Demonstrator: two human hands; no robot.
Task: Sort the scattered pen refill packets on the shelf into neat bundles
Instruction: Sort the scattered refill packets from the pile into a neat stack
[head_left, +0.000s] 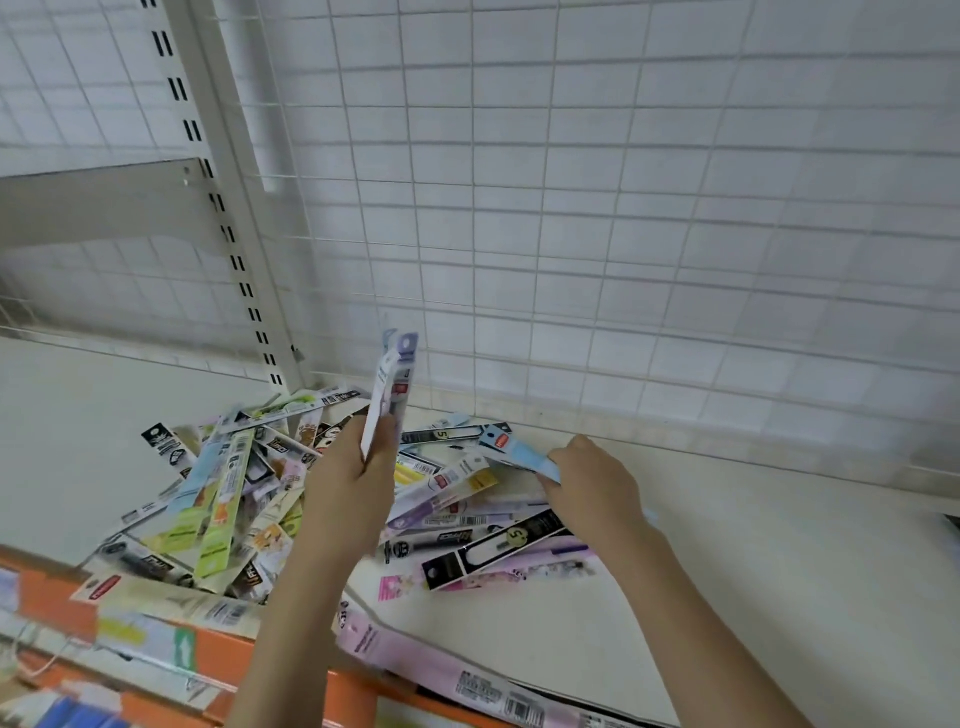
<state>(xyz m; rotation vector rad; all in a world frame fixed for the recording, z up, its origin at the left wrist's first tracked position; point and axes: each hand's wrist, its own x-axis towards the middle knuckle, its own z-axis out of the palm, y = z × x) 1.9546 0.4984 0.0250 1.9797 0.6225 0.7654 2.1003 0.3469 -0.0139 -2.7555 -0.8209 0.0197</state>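
The left hand (353, 478) is raised over the pile (249, 499), fingers curled round a small bundle (387, 395) of packets held upright, its top against the wire grid (623, 208). The right hand (592, 483) reaches low to the pile's right edge, pinching the end of a pale blue packet (519, 452). The scattered packets lie on the cream shelf (727, 571), some overhanging its orange front edge (228, 654). A black packet (493, 551) shows a "5"; other print is blurred.
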